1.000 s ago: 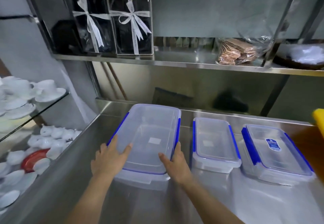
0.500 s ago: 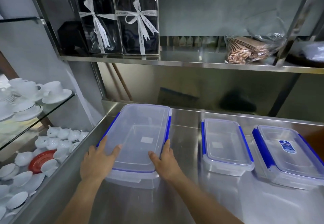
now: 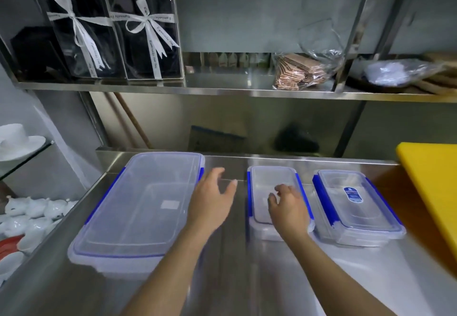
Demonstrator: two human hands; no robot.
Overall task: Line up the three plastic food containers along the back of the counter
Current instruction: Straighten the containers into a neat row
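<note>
Three clear plastic containers with blue clips stand on the steel counter (image 3: 222, 278). The large container (image 3: 138, 204) is at the left, its far end near the back edge. The small container (image 3: 269, 187) sits in the middle, and a medium container with a blue label (image 3: 356, 207) is to its right. My left hand (image 3: 212, 199) hovers open over the bare counter between the large and small containers, holding nothing. My right hand (image 3: 289, 207) is over the small container's lid with fingers spread; I cannot tell whether it touches the lid.
A yellow cutting board (image 3: 432, 192) lies at the right edge of the counter. A steel shelf (image 3: 222, 91) above holds ribboned black boxes (image 3: 146, 34) and a bag of brown packets (image 3: 299, 71). White cups and dishes (image 3: 32, 212) fill glass shelves at the left.
Both hands have let go of the large container, which now sits farther back at the left. They have moved right, the right hand over the small container.
</note>
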